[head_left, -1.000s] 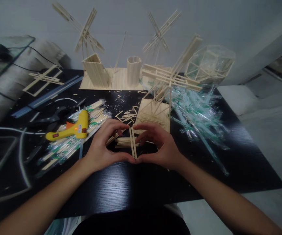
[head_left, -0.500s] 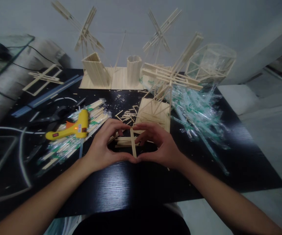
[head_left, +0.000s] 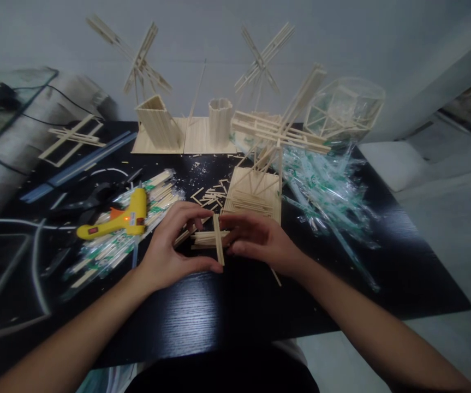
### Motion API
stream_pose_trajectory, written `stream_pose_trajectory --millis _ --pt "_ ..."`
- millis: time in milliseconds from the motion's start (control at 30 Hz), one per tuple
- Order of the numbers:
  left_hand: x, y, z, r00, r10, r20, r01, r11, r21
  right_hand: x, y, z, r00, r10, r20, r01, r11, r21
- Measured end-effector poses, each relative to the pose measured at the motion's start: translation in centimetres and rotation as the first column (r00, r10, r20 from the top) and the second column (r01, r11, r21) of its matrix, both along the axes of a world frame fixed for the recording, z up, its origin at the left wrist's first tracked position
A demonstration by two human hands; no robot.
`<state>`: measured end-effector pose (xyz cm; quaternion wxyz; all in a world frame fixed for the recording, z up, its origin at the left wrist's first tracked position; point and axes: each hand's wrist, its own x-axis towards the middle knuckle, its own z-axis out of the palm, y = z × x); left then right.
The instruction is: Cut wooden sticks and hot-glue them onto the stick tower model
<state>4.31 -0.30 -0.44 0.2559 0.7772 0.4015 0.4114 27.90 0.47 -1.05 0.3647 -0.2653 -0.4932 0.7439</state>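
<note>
A short bundle of thin wooden sticks (head_left: pixel 219 240) stands lengthwise between my hands, just above the black table. My left hand (head_left: pixel 173 240) grips it end to end, fingertips at the far end and thumb at the near end. My right hand (head_left: pixel 263 237) is beside it with curved fingers; the index fingertip is at the bundle's upper end, and the thumb is apart from the bundle. Behind the hands lies a pile of similar wooden sticks (head_left: pixel 208 238), partly hidden by the fingers.
A yellow glue gun (head_left: pixel 135 213) rests on wrapped sticks (head_left: pixel 85 275) at left. Behind stand a wooden windmill-like model (head_left: pixel 278 134), a three-sided stick tower (head_left: pixel 159 125) and a round one (head_left: pixel 220 123). Crumpled plastic wrappers (head_left: pixel 325 191) lie right; stick offcuts (head_left: pixel 213 196) are scattered mid-table.
My right thumb has come off the bundle's near end and drawn back to the right. My left hand keeps its hold. The view has shifted slightly.
</note>
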Motion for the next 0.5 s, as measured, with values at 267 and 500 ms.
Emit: stream_pose_trajectory --millis 267,500 --pt "0.34 -0.43 -0.07 0.999 -0.016 -0.030 0.016 1.000 0.009 -0.29 -0.06 -0.12 0.994 0.104 -0.041 -0.111 0.955 -0.277" --pt "0.51 -0.44 0.00 0.996 -0.074 -0.056 0.075 0.997 0.020 -0.20 -0.01 -0.20 0.994 0.106 -0.037 -0.112 0.954 -0.278"
